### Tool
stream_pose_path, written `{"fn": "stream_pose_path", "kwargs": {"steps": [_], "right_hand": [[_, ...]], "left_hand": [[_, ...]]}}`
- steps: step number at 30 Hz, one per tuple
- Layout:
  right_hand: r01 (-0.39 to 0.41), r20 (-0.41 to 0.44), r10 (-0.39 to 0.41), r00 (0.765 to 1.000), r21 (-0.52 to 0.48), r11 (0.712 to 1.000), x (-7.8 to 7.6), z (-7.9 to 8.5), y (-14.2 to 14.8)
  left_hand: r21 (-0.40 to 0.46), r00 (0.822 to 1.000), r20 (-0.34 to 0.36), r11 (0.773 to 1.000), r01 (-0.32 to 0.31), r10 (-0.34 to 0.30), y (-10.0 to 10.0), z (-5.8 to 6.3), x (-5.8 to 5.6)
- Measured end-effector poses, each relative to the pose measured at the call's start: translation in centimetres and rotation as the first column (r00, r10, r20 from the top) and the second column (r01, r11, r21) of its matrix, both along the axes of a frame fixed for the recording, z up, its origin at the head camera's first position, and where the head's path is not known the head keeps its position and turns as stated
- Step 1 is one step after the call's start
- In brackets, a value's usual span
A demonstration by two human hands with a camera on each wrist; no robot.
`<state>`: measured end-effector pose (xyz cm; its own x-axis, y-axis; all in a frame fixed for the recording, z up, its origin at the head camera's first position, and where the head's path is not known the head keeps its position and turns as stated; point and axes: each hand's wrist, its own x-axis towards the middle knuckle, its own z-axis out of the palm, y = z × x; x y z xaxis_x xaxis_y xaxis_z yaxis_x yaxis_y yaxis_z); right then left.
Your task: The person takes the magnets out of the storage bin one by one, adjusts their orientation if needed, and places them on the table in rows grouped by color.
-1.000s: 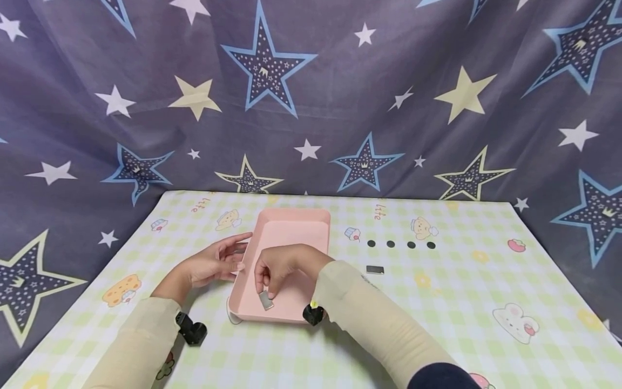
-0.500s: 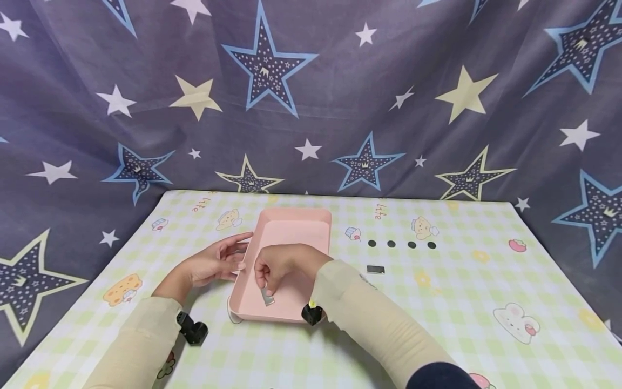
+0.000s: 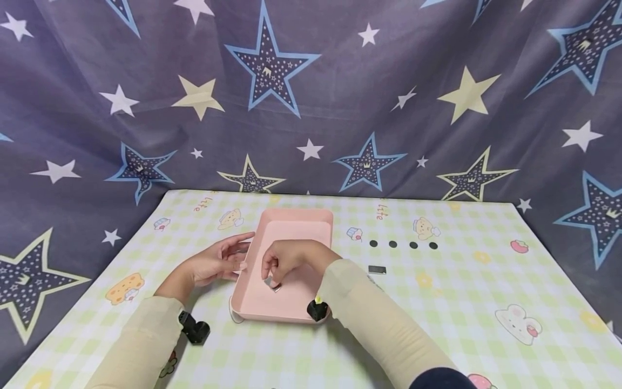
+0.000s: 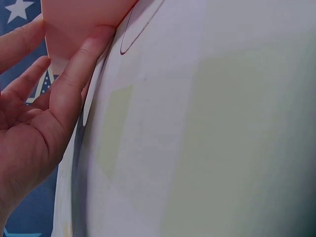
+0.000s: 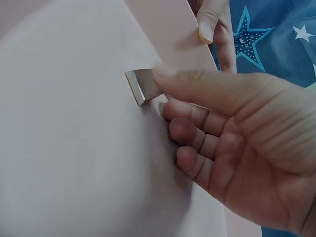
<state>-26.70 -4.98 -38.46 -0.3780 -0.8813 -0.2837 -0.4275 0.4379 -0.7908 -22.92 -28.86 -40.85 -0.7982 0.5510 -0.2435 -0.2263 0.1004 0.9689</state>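
In the head view, a shallow pink tray (image 3: 301,302) lies on the table. Over its floor my right hand (image 3: 291,259) pinches a small flat silvery rectangular piece (image 5: 146,85) between thumb and fingers. The right wrist view shows the piece tilted, with a pale edge facing away from the hand. My other fingers curl loosely beneath. At the tray's left side my left hand (image 3: 214,265) rests with its thumb and extended fingertips against the outer wall, as the left wrist view (image 4: 54,108) also has it.
On the checked tablecloth (image 3: 466,335), to the right of the tray, lie a row of several black discs (image 3: 393,244) and a dark rectangular piece (image 3: 377,269). A star-patterned curtain (image 3: 311,124) hangs behind the table. Black wrist cameras sit on both sleeves.
My right hand has moved slightly away from me and to the right with the silvery piece, whose tilt has changed. My left hand stays against the tray.
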Motion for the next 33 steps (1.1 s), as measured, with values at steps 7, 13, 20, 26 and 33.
{"fn": "stream_pose_path", "kwargs": {"steps": [7,13,20,26,33], "right_hand": [[-0.01,0.015,0.01,1.0,0.026,1.0,0.2,-0.1,-0.1],[-0.012,-0.031,0.014,0.999,0.037,0.999,0.3,0.0,-0.1],[0.023,0.004,-0.023,1.0,-0.027,0.999,0.0,-0.3,0.3],[0.063,0.069,-0.056,0.996,-0.107,0.992,-0.2,-0.4,0.9],[0.154,0.189,-0.123,0.974,-0.157,0.976,-0.6,-1.1,1.6]], "left_hand": [[0.006,1.0,0.001,1.0,0.011,-0.011,-0.2,-0.2,-0.1],[0.01,1.0,-0.006,1.0,0.016,-0.016,-0.2,-0.3,-0.2],[0.02,1.0,-0.003,1.0,0.013,-0.013,-0.3,-0.4,-0.2],[0.028,1.0,0.005,1.0,0.011,-0.011,-0.2,-0.4,-0.2],[0.021,1.0,0.004,1.0,0.008,-0.008,-0.1,-0.2,-0.2]]}}
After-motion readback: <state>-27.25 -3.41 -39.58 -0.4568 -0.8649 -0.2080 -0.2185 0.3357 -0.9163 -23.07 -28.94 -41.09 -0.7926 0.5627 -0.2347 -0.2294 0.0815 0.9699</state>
